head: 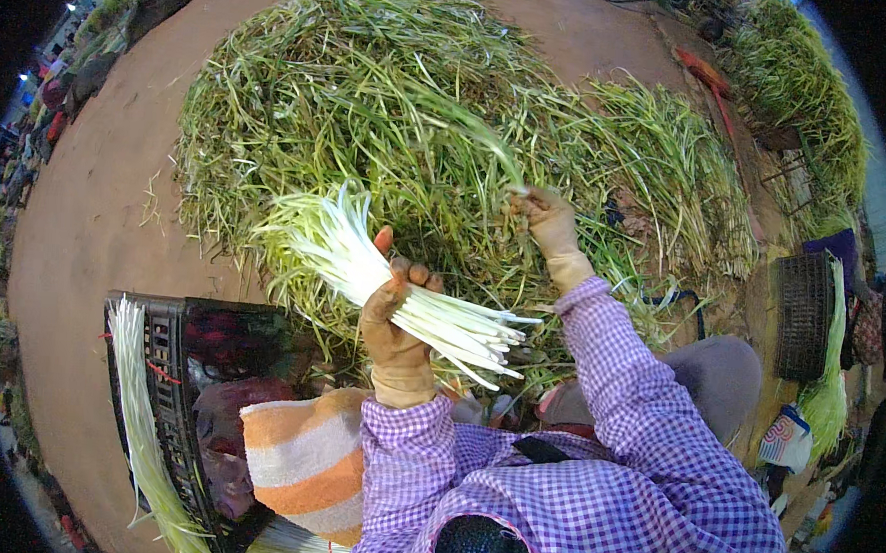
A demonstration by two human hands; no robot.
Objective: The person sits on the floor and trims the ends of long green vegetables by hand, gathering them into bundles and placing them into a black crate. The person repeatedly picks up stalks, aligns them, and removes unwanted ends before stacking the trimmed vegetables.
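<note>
My left hand, in a tan glove, is closed around a bunch of pale vegetable stalks that look like blanched garlic chives. Their cut-looking white ends point right and the yellow-green ends fan out left. My right hand, gloved too, is raised to the right of the bunch. Its fingers pinch a few long green leaves, blurred and trailing up and left. Below both hands a large heap of green leaves and stalks covers the ground.
A black plastic crate stands at my left, with tied pale stalks along its side. An orange-and-white striped towel lies by my left forearm. At right are a dark basket, more pale stalks and a red-handled tool.
</note>
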